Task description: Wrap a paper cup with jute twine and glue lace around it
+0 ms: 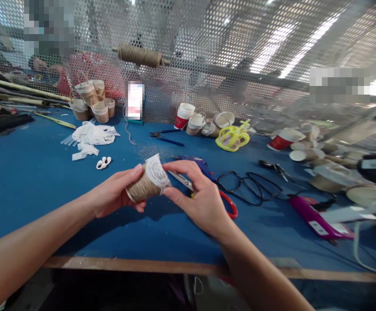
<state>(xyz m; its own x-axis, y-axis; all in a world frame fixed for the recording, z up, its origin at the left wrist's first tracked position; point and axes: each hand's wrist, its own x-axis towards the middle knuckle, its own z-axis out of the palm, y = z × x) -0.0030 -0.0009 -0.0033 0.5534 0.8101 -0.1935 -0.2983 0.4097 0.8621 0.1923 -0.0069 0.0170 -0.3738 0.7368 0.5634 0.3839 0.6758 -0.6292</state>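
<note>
My left hand is wrapped round a paper cup covered in brown twine, which lies tilted on its side above the table. A strip of white lace fabric covers the cup's mouth end and sticks up past its edge. My right hand has thumb and forefinger closed on that rim, the finger at the top and the thumb lower down. Under the right hand lie scissors with a red handle, partly hidden. Just behind them rests a blue glue gun.
On the blue table are white fabric strips, blue-handled pliers, and a yellow crown-shaped piece. Small twine baskets stand back left, paper cups behind. A purple tool and black cable lie right.
</note>
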